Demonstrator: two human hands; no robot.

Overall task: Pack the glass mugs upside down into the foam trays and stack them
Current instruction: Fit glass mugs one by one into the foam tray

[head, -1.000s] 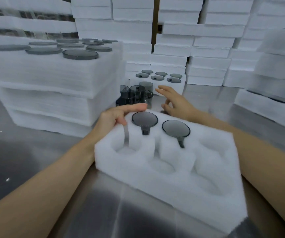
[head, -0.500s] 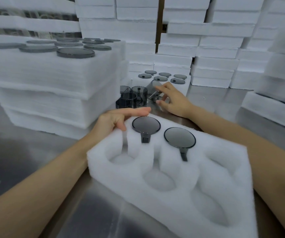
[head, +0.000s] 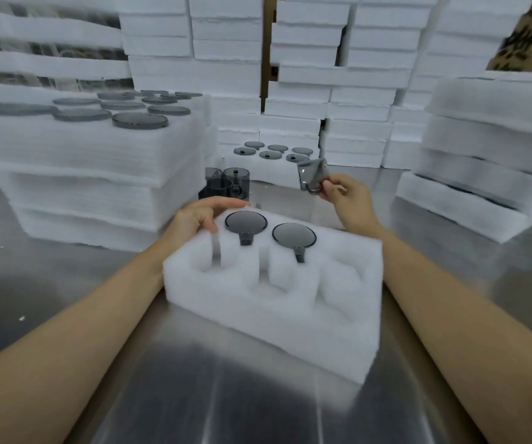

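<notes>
Lifted since last frame: I note right hand (head: pixel 346 200) pinching glass mug (head: pixel 312 176) by its handle at 1 o'clock, axis tilted. Left hand (head: pixel 200 216) rests relaxed on foam tray (head: pixel 274 315), 10 o'clock corner; 6 o'clock pockets vacant.

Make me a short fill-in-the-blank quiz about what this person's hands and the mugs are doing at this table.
The foam tray in front of the person holds ___ upside-down mugs. The right hand holds a third mug up in the ___. The left hand rests on the far corner of the foam ___.
Missing words: two; air; tray.
</notes>
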